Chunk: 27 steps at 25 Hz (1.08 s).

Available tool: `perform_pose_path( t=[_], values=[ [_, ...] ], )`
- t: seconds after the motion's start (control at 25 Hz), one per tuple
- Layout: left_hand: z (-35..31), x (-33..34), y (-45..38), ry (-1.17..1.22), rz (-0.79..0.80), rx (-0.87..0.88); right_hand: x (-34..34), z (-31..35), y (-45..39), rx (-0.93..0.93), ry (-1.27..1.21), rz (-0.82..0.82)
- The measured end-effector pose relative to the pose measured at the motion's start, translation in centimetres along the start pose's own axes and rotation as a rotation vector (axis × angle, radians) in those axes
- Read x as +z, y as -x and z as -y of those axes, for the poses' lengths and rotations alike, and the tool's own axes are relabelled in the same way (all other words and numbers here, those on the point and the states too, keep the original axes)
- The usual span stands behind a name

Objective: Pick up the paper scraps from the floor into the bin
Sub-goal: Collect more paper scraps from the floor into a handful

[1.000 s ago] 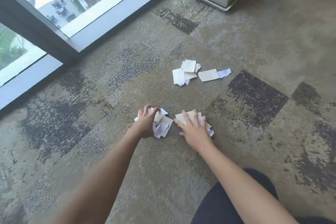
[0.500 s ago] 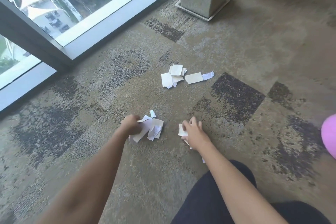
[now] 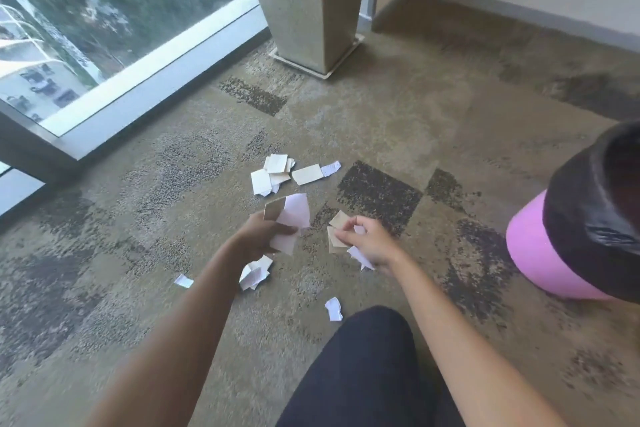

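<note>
Paper scraps are split between the two hands and the carpet (image 3: 398, 121). The left hand (image 3: 258, 239) has its fingers curled round a bunch of scraps (image 3: 289, 218) that fan out above and beyond its fingertips. The right hand (image 3: 369, 243) pinches a smaller bunch (image 3: 337, 236), with torn ends poking out below its palm. Both hands are raised just off the floor, near each other.

Scraps not yet gathered: a loose pile (image 3: 277, 173) beyond the fingertips of both hands, a small cluster (image 3: 256, 274) under the left wrist, a single bit (image 3: 183, 281) outside the left forearm, and another bit (image 3: 334, 308) between the forearms, close to the dark-trousered knee (image 3: 363, 374).

The step in hand looks like the carry: both fists are loaded and the scraps are ready for the bin (image 3: 561, 250), a pink one with a black liner, standing well off to the outer side of the right hand.

Next, both hands need to swing over the liner's mouth and let go there. The grip should stay snug, since the sheets are loosely held and some may slip out. After that, return for the leftovers.
</note>
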<state>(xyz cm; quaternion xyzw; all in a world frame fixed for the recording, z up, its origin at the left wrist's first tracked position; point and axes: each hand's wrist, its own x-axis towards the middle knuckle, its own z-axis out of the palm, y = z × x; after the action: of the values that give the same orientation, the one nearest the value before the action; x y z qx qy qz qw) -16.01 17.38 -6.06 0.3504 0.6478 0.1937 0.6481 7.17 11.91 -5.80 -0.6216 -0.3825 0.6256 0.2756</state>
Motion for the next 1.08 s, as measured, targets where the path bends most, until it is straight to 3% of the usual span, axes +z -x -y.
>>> perform_pose_path(
  t=[0.36, 0.56, 0.68, 0.84, 0.96, 1.08],
  values=[
    [-11.1, 15.2, 6.9, 0.226, 0.382, 0.284, -12.2, 7.3, 9.9, -0.309, -0.271, -0.329],
    [-15.4, 26.8, 12.6, 0.273, 0.582, 0.367, -21.8, 7.8, 15.6, -0.409, -0.507, -0.639],
    [-17.1, 35.0, 15.2, 0.250, 0.641, 0.368, -27.3, 6.4, 17.6, -0.345, -0.465, -0.951],
    [-16.9, 43.6, 16.0, 0.057, 0.556, 0.416, -32.3, 3.0, 18.1, -0.144, -0.279, -1.274],
    [-15.9, 46.5, 14.8, -0.249, 0.387, 0.529, -34.3, 0.8, 18.0, -0.033, -0.245, -1.334],
    [-15.6, 47.4, 13.8, -0.452, 0.264, 0.635, -35.4, -0.6, 18.0, -0.014, -0.347, -1.289]
  ],
)
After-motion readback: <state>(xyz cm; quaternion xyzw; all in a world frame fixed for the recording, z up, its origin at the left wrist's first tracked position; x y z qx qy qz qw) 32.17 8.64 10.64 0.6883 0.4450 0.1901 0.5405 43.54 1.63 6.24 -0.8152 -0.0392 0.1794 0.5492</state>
